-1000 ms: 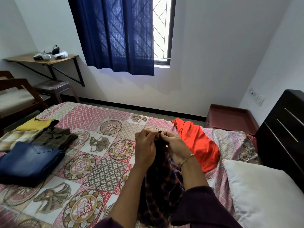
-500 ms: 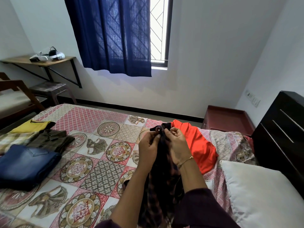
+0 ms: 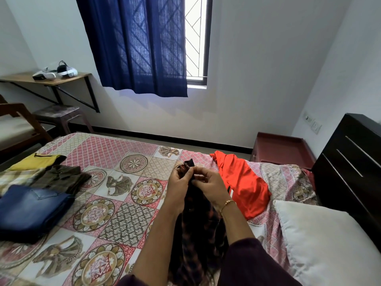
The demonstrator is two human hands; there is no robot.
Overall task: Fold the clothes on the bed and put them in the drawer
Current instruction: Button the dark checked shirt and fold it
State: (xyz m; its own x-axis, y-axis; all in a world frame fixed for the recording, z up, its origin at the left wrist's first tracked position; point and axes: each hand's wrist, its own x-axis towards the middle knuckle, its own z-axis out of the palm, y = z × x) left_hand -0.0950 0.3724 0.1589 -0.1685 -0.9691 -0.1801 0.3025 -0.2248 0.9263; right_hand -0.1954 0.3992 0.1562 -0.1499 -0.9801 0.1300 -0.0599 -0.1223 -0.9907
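Note:
A dark plaid shirt (image 3: 198, 240) hangs bunched between my arms over the bed (image 3: 115, 213). My left hand (image 3: 179, 184) and my right hand (image 3: 208, 185) both pinch its top edge close together, fingers curled. An orange garment (image 3: 243, 182) lies unfolded on the bed just right of my hands. At the bed's left edge lie folded clothes: blue jeans (image 3: 31, 209), an olive shirt (image 3: 61, 176), a yellow top (image 3: 35, 161) and a pale checked piece (image 3: 14, 178).
A white pillow (image 3: 329, 240) lies at the right by the dark headboard (image 3: 354, 162). A red-brown bedside table (image 3: 282, 147) stands beyond the bed. A wall shelf (image 3: 61, 79) with a headset, a stool and a chair are at the left.
My hands have lifted the plaid shirt's top edge a little higher, and a corner of it now sticks up above my fingers. The other clothes have not moved.

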